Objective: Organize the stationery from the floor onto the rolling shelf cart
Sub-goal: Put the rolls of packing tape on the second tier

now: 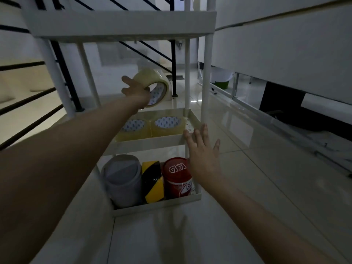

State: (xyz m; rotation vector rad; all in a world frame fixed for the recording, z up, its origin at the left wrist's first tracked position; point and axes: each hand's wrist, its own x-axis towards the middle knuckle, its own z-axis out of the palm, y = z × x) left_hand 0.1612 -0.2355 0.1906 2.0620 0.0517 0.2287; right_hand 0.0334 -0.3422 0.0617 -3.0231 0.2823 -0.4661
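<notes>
The white rolling shelf cart [150, 142] fills the middle of the head view. My left hand [136, 92] grips a clear packing tape roll [155, 83] in the air above the middle shelf, inside the cart frame. Two more clear tape rolls [167, 125] lie flat side by side on that middle shelf. On the bottom shelf stand a grey roll [122, 180], a yellow-and-black hazard tape roll [153, 182] and a red canister [177, 177]. My right hand [203, 149] is open, fingers straight, resting against the cart's front right post at the middle shelf's corner.
The cart's top shelf [122, 23] hangs just above my left hand. A black stair railing [62, 73] and steps stand behind and to the left. White cabinets [285, 44] rise on the right, with a green-and-white bin [222, 79] beyond. Glossy tiled floor [266, 168] spreads right of the cart.
</notes>
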